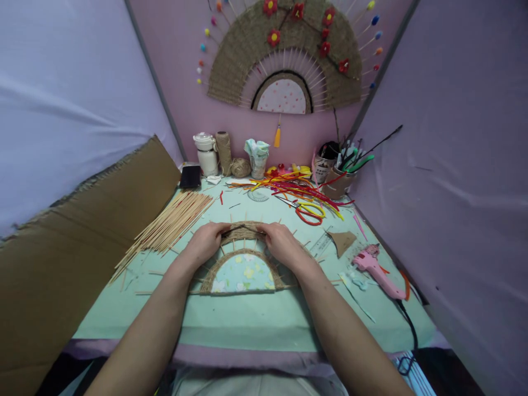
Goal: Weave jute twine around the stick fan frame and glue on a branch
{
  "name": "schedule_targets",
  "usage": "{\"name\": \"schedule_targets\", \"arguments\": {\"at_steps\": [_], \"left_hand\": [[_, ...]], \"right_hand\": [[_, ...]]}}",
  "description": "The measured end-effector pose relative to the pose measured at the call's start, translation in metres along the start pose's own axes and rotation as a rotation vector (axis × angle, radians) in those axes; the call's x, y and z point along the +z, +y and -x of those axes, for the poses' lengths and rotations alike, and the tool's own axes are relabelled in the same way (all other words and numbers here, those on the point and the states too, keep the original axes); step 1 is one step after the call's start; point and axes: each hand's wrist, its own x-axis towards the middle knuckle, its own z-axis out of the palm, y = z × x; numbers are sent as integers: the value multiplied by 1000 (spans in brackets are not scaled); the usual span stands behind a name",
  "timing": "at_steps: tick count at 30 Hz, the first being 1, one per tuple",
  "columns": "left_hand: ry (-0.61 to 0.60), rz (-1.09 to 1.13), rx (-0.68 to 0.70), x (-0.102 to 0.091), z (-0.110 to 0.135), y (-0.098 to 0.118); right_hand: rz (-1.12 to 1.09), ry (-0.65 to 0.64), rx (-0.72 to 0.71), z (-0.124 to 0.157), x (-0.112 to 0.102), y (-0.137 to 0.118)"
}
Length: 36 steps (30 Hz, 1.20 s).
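Note:
A half-round woven fan piece lies flat on the green table top; it has a floral paper centre, a jute-twine rim and thin wooden sticks radiating outward. My left hand rests on its upper left rim with the fingers curled, pinching a dark strand of twine that runs across the top. My right hand sits on the upper right rim, fingers closed on the same woven band. Both forearms reach in from the bottom of the view.
A bundle of bamboo sticks lies left, beside a cardboard sheet. Scissors and coloured pipe cleaners sit behind. A pink glue gun lies right. Twine spools, a cup and pen pots line the wall under a finished fan.

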Motion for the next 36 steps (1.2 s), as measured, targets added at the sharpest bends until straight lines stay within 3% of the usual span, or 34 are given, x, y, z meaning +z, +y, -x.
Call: {"name": "schedule_targets", "arguments": {"at_steps": [6, 19, 21, 25, 27, 29, 32, 36], "left_hand": [[-73, -33, 13, -5, 0, 7], [-54, 5, 5, -1, -1, 6], [21, 24, -7, -4, 0, 3], [371, 86, -97, -18, 7, -10], [491, 111, -160, -24, 12, -21], [510, 109, -231, -27, 17, -32], [441, 89, -300, -27, 20, -44], [491, 93, -276, -29, 29, -29]], "right_hand": [[-56, -39, -13, 0, 3, 1], [-15, 16, -69, -2, 9, 6], [-27, 82, -58, -2, 7, 8], [-82, 295, 25, -2, -5, 17], [-94, 368, 94, -1, -12, 24], [-85, 399, 175, 0, -17, 31], [-66, 382, 289, 1, -24, 40], [-102, 361, 324, 8, -31, 39]]}}
